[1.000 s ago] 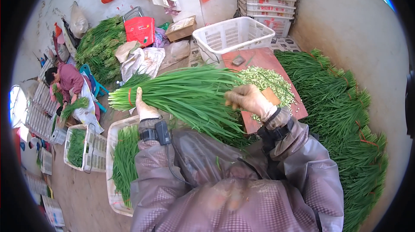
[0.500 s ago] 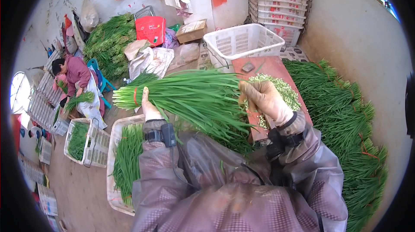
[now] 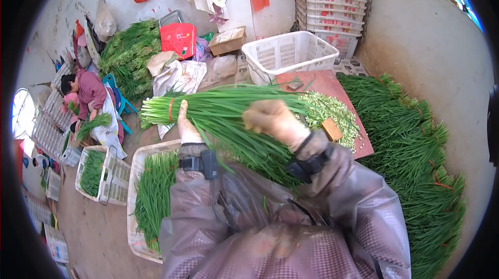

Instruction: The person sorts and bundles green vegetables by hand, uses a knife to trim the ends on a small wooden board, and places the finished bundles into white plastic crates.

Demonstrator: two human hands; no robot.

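Note:
My left hand [image 3: 188, 124] is closed around a large bunch of garlic chives [image 3: 223, 103], its thumb on top near the pale cut ends. A red band [image 3: 171, 109] ties the bunch close to those ends. The green leaves stretch right, toward a reddish board [image 3: 358, 146]. Over the middle of the leaves is my right hand [image 3: 274, 123], blurred, with its fingers curled in; what they hold, if anything, cannot be made out. On the board lie a heap of small pale cut pieces [image 3: 328, 106] and a brown block [image 3: 331, 129].
A white crate of chives [image 3: 132, 211] stands at my left, another crate [image 3: 120, 180] beyond it. Bundled chives [image 3: 405, 149] line the wall at right. An open white crate [image 3: 249, 66] and stacked crates [image 3: 335, 11] stand behind the board. A person [image 3: 91, 92] sits far left holding greens.
My right hand has moved left, from the leaf tips by the board to over the middle of the bunch. The brown block now shows. My left hand keeps its hold, shifted slightly right.

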